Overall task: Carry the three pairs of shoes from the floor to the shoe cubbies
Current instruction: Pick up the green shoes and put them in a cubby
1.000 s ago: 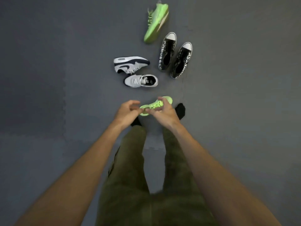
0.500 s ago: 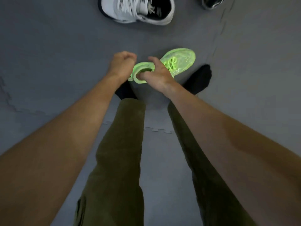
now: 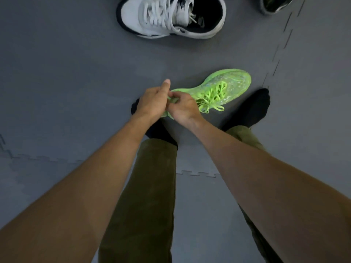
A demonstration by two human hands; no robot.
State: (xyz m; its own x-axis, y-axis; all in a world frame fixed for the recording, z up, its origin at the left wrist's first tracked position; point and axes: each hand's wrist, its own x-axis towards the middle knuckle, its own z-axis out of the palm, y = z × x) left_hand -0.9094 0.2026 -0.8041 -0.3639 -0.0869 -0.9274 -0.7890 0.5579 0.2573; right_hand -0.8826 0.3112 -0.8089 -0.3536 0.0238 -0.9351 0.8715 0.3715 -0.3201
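A neon green shoe (image 3: 224,90) lies on the grey floor between my feet, toe pointing up-right, laces showing. Both hands grip its heel end: my left hand (image 3: 152,101) closes on the back of the collar with the thumb raised, and my right hand (image 3: 183,109) pinches the collar from the other side. The heel itself is hidden under my fingers. A white and navy sneaker (image 3: 171,16) lies at the top of the view. Part of a black shoe (image 3: 275,3) shows at the top right edge. The other shoes and the cubbies are out of view.
Grey interlocking foam floor mats (image 3: 66,82) cover the ground. My black-socked feet (image 3: 250,109) and olive trouser legs (image 3: 152,186) stand just behind the green shoe.
The view has dropped much closer to the floor. Both hands have closed tighter on the green shoe's heel; the left thumb now sticks up. The far shoes have left the view.
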